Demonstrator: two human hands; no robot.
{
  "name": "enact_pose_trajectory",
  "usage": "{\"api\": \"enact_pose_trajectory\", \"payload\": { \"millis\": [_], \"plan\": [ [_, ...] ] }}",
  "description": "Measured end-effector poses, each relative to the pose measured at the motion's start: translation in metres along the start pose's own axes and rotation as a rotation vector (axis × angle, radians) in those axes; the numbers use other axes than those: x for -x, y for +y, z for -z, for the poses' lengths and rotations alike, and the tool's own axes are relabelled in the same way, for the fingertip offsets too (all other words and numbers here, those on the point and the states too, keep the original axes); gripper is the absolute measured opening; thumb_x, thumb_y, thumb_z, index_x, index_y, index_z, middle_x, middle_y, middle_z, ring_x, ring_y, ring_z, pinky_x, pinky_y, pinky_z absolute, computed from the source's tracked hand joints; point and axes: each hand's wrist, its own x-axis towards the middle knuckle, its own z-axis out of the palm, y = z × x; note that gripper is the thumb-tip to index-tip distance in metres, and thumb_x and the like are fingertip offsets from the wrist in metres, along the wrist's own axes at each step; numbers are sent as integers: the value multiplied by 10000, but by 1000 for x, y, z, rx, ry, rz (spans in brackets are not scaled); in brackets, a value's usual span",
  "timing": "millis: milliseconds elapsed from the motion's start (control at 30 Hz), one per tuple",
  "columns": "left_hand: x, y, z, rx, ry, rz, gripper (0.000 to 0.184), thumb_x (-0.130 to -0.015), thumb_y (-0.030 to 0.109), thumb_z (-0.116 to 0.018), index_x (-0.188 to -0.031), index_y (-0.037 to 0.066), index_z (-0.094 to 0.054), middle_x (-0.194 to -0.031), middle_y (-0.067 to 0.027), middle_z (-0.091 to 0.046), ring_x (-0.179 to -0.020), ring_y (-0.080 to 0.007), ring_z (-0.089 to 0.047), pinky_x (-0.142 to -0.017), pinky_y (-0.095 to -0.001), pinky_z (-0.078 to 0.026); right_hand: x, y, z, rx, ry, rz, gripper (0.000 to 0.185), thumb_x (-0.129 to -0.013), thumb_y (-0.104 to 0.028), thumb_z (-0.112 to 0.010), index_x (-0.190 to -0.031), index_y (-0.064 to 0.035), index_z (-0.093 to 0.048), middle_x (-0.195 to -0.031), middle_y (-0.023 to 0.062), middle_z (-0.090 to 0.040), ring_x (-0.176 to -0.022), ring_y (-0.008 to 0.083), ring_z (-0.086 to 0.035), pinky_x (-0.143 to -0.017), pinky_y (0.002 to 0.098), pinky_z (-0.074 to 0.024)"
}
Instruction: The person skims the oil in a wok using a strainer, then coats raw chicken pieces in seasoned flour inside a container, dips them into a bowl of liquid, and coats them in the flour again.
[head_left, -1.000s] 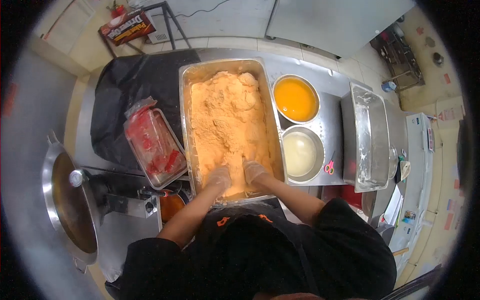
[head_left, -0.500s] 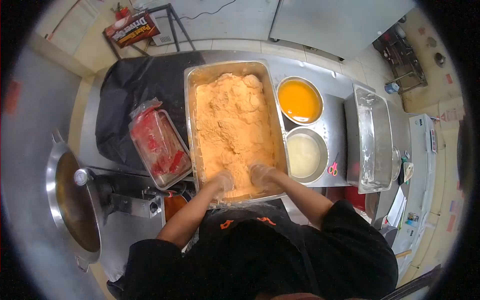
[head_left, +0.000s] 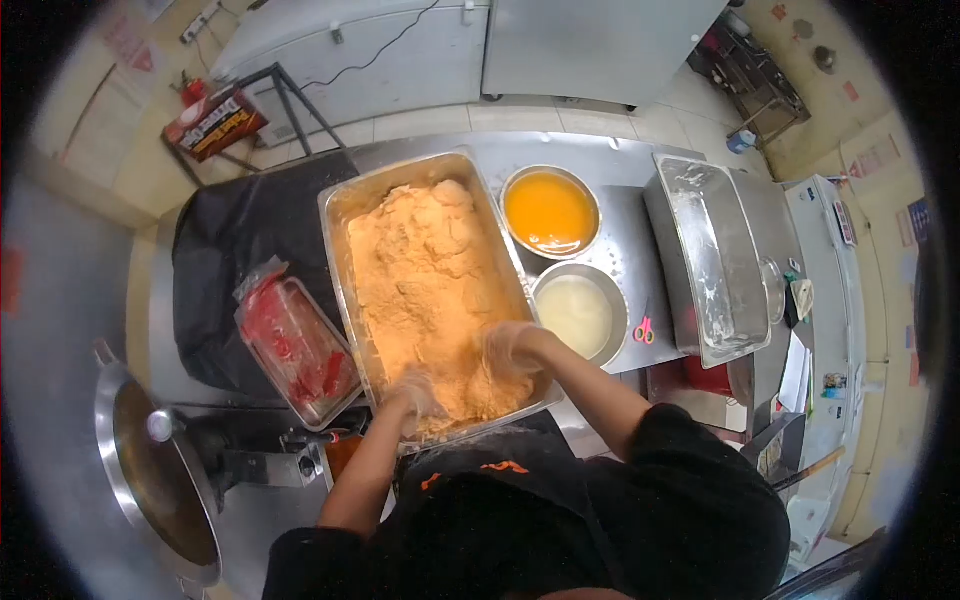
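Note:
A deep metal tray (head_left: 343, 290) stands before me, holding a thick bed of orange flour-like powder (head_left: 420, 290) with lumps at its far end. Both hands wear clear, powder-dusted plastic gloves. My left hand (head_left: 416, 390) is in the powder at the near left, its fingers partly sunk and hard to make out. Over at the near right, my right hand (head_left: 508, 348) curls around a crumbly clump of powder (head_left: 495, 390). Whether anything lies inside that clump is hidden.
Right of the tray are a bowl of orange liquid (head_left: 550, 210), a bowl of pale liquid (head_left: 575, 312), scissors (head_left: 644, 330) and another metal pan (head_left: 684, 260). To the left lie a red-stained container (head_left: 300, 350) and a large wok (head_left: 118, 470) of dark liquid.
My hands have shifted within the powder, and the right one now has a raised clump against it. The view has turned, so the tray appears tilted and farther left.

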Motion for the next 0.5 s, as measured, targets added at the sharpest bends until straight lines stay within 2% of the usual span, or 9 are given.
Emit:
{"api": "enact_pose_trajectory", "payload": {
  "millis": [67, 100, 167, 233, 333, 400, 433, 467, 500],
  "plan": [
    [-14, -5, -16, -14, 67, 89, 813, -801, 578, -687, -1275, -79, -611, -1332, -255, -629, -1208, -338, -638, -1039, -381, -485, -16, 0, 29, 19, 151, -258, 176, -759, -132, -704, -896, -23, -720, -933, 168, -717, -910, 263, -702, -771, 377, -568],
    [-31, 2, -41, -234, 693, 151, 789, -804, 585, -694, -1267, -48, -603, -1255, -217, -661, -1097, -317, -668, -1001, -398, -499, -29, -1, 37, 71, 216, -380, 233, -789, -121, -671, -979, 8, -705, -1024, 194, -710, -996, 289, -696, -821, 392, -564],
    [-76, 23, -48, -190, 1015, 268, 762, -808, 569, -699, -1260, -38, -612, -1231, -209, -669, -1090, -311, -668, -993, -402, -501, -55, -15, 26, 177, 461, -505, 297, -833, -93, -610, -1085, 54, -667, -1148, 241, -689, -1126, 324, -672, -887, 416, -548],
    [-99, 22, -41, -9, 832, 306, 735, -813, 553, -704, -1253, -29, -621, -1208, -201, -676, -1083, -306, -668, -985, -406, -502, -63, -41, 42, 240, 629, -633, 299, -820, -85, -618, -1082, 49, -664, -1146, 243, -689, -1140, 316, -668, -895, 418, -545],
    [-92, -21, -15, 18, 512, 227, 694, -819, 529, -711, -1242, -15, -634, -1173, -188, -688, -1074, -298, -667, -974, -412, -505, -61, -17, 62, -102, 441, -452, 362, -794, -131, -707, -1125, 13, -674, -1172, 211, -693, -1100, 341, -676, -933, 403, -542],
    [-72, -52, 5, -69, 330, 108, 667, -823, 514, -715, -1235, -6, -643, -1150, -180, -695, -1067, -293, -667, -966, -416, -506, -45, -5, 95, -89, 77, -221, 486, -791, -108, -663, -1246, 18, -548, -1239, 256, -651, -1191, 324, -642, -892, 397, -536],
    [-64, -62, 8, -121, 305, 74, 654, -826, 506, -718, -1232, -1, -648, -1138, -176, -699, -1064, -290, -667, -962, -419, -507, -13, -40, 143, 176, -210, -245, 610, -814, -115, -653, -1385, -6, -468, -1366, 248, -589, -1250, 345, -601, -949, 413, -523],
    [-63, -64, 5, -182, 366, 78, 640, -828, 498, -720, -1228, 3, -652, -1127, -172, -703, -1060, -288, -667, -958, -421, -508, -14, -41, 126, 158, -201, -268, 610, -814, -115, -653, -1385, -6, -468, -1366, 248, -589, -1250, 345, -601, -949, 413, -523],
    [-65, -61, -3, -249, 496, 109, 627, -830, 490, -722, -1225, 8, -657, -1115, -167, -707, -1057, -285, -667, -954, -423, -508, -24, -45, 89, 166, 82, -390, 625, -806, -145, -675, -1400, -38, -510, -1406, 233, -569, -1208, 374, -625, -931, 441, -541]
  ]
}}
